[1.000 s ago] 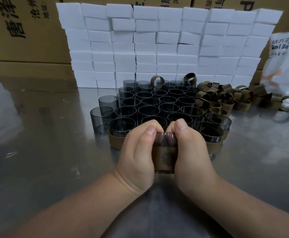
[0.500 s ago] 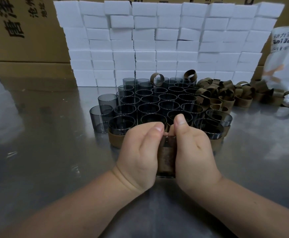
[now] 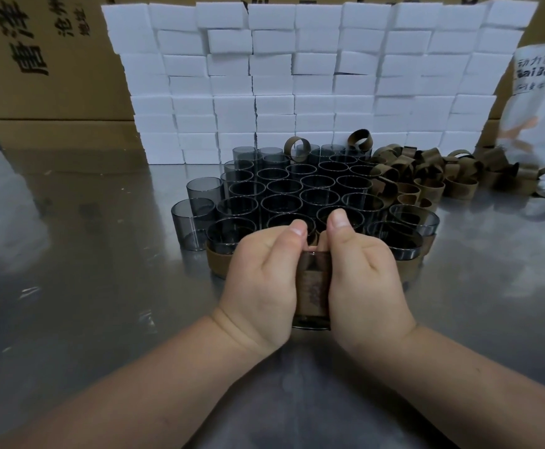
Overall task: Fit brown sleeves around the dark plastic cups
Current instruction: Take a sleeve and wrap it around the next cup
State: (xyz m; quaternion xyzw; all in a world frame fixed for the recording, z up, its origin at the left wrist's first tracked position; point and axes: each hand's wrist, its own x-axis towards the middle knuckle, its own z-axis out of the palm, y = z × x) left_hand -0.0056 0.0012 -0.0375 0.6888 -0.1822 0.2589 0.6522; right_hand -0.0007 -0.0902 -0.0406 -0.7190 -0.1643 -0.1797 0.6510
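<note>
Head view: both hands are in at the near centre of the steel table (image 3: 70,286). The left hand (image 3: 261,280) and right hand (image 3: 365,280) grip one dark cup (image 3: 311,323) between them, fingers curled round its sides and thumbs up over the rim, tips nearly meeting. A brown sleeve (image 3: 313,286) wraps the cup's body, and a thin dark band of cup shows below it. Whether the base touches the table, I can't tell.

Just beyond the thumbs stands a packed block of bare cups (image 3: 297,196), upright, rims touching. Sleeved cups (image 3: 222,251) sit at the block's near corners, one left of the hands, more on the right. To the far right lies a heap of loose sleeves (image 3: 426,170), and two of them perch on the far cups.

Behind it all is a wall of white foam blocks (image 3: 297,76), with cardboard boxes (image 3: 54,59) at far left and a white bag (image 3: 540,108) at far right.
</note>
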